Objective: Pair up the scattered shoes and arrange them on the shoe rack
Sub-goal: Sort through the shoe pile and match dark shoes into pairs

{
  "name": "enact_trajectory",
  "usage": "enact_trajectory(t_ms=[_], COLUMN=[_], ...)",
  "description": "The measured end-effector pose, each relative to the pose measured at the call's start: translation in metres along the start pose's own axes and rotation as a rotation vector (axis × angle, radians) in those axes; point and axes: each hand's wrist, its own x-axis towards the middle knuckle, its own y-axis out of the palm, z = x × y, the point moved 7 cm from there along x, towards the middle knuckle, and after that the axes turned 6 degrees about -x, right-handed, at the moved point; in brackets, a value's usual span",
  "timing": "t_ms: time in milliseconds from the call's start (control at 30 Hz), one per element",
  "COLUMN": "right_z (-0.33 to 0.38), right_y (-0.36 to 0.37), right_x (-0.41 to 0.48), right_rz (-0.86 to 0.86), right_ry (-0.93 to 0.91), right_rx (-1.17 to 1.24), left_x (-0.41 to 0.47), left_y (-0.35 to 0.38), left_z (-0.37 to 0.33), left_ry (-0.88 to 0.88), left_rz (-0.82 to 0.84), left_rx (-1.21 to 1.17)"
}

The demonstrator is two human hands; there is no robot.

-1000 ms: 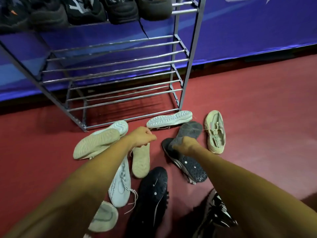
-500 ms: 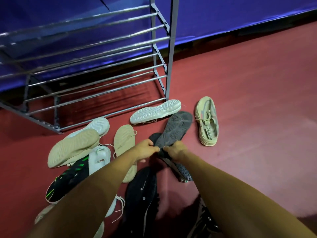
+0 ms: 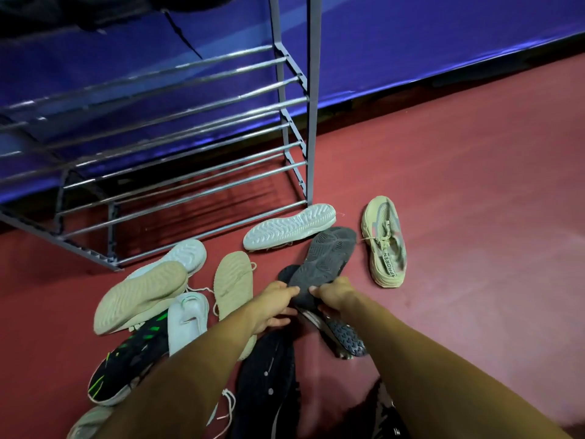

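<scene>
Grey shoe (image 3: 326, 258) (sole-up) in both hands (image 3: 275, 304) (image 3: 335, 296)

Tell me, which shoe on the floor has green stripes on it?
The black sneaker lying at the lower left, beside the white lace-up shoe. It alone carries bright green stripes; the others are white, beige, grey or plain black.

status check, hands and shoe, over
Left hand and right hand both grip the grey shoe, sole up. Not yet on the shoe rack. White-soled shoe lies between it and the rack.
</scene>
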Motion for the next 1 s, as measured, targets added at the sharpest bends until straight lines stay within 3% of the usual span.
enact_trajectory(t_ms=[200,400,700,1000], right_z=[0.010,0.040,0.099,0.132], right_y=[-0.016,-0.007,-0.011,-0.037], right_x=[-0.036,-0.072,-0.134,-0.185], right_rz=[0.036,0.092,0.164,0.275], right_ry=[-0.063,-0.181,-0.373,-0.459], right_rx=[-0.019,0.112,-0.033,0.045], left_x=[-0.030,-0.068,-0.120,-0.176], left_y=[-0.006,-0.026,-0.061,-0.069], left_z=[-0.013,-0.034,-0.066,-0.118], left_ry=[0.096,0.163,0.252,0.402], left_rz=[-0.008,-0.001,0.025,0.169], left_rx=[-0.031,-0.108,-0.254,-0.288])
